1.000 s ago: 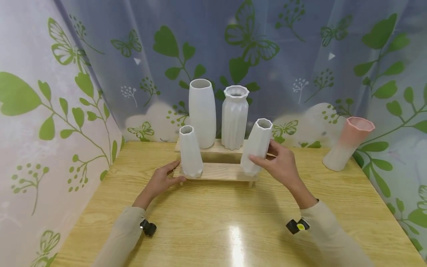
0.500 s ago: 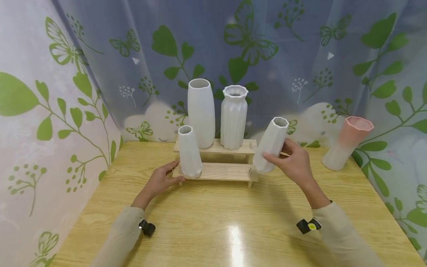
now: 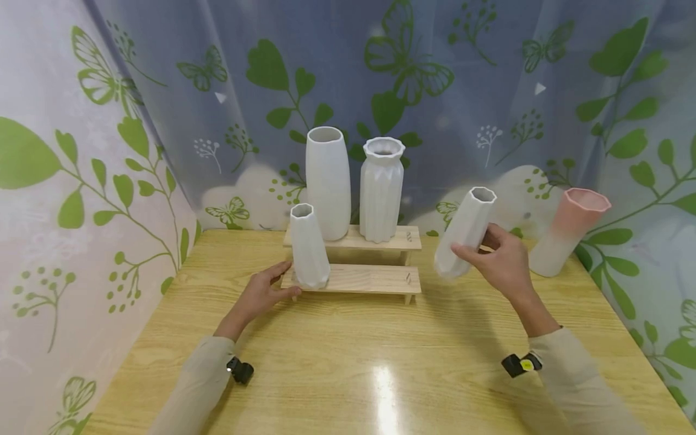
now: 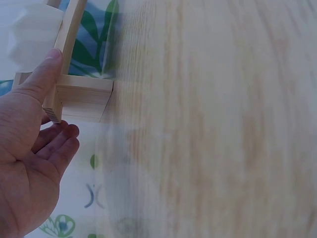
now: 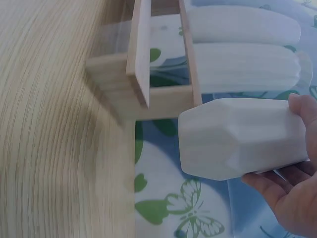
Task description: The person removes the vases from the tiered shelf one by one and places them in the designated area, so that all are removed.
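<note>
In the head view my right hand (image 3: 502, 260) grips a white faceted vase (image 3: 466, 232) by its side, thumb in front. The vase is tilted, held above the table to the right of a two-tier wooden stand (image 3: 375, 279). The right wrist view shows the base of this vase apart from the stand. My left hand (image 3: 261, 296) holds the left end of the stand's lower tier; its thumb lies along the front edge in the left wrist view (image 4: 25, 148). Beside it a similar white vase (image 3: 310, 248) stands on that tier.
On the upper tier stand a tall smooth white vase (image 3: 328, 184) and a fluted white vase (image 3: 382, 190). Farther right, near the back, a pink-and-white vase (image 3: 565, 232) stands on the wooden table (image 3: 348, 356). A printed curtain (image 3: 457, 121) closes off the back.
The right hand has lifted the white faceted vase off the lower tier's right end and carried it to the right. My left hand stays at the stand's left end.
</note>
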Demonstrator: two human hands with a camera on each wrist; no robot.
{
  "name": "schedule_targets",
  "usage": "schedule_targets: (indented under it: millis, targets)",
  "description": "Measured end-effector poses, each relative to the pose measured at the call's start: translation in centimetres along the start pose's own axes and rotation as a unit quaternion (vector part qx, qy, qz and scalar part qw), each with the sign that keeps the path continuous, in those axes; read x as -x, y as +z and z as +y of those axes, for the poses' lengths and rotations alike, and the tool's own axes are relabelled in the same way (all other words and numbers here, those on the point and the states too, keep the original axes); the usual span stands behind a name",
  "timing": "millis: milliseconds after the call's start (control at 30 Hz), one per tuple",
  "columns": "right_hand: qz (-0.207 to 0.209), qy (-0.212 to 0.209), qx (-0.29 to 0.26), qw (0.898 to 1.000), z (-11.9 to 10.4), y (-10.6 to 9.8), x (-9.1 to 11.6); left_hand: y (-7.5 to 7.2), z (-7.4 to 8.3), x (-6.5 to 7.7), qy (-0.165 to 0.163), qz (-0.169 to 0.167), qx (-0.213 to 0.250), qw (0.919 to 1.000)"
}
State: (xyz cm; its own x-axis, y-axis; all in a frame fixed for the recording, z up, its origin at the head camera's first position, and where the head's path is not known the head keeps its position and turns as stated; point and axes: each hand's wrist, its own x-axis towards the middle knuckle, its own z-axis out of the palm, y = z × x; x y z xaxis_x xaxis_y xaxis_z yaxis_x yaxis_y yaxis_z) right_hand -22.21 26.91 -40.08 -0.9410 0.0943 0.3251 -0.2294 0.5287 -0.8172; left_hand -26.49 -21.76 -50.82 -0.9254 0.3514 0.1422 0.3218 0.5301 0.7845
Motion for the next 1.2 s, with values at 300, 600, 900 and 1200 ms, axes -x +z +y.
schedule_targets:
  millis: [300, 600, 900, 1200]
  targets:
    - [0.013, -0.003, 0.04, 0.999, 1.6, -1.7, -0.3, 0.0, 0.0, 0.0, -0.017, -0.01, 0.009, 0.9998]
    - [0.045, 0.002, 0.073, 0.996, 3.2, -2.9, -1.1, 0.0, 0.2, -0.1, -0.022, -0.009, 0.0, 0.9997]
    - [0.061, 0.017, 0.062, 0.996, 4.9, -3.6, -2.2, -0.1, 0.0, -0.2, -0.022, -0.008, 0.003, 0.9997]
    - [0.068, 0.04, 0.077, 0.994, 6.5, -4.1, -2.9, -0.1, 0.0, 0.0, -0.023, -0.01, 0.004, 0.9997]
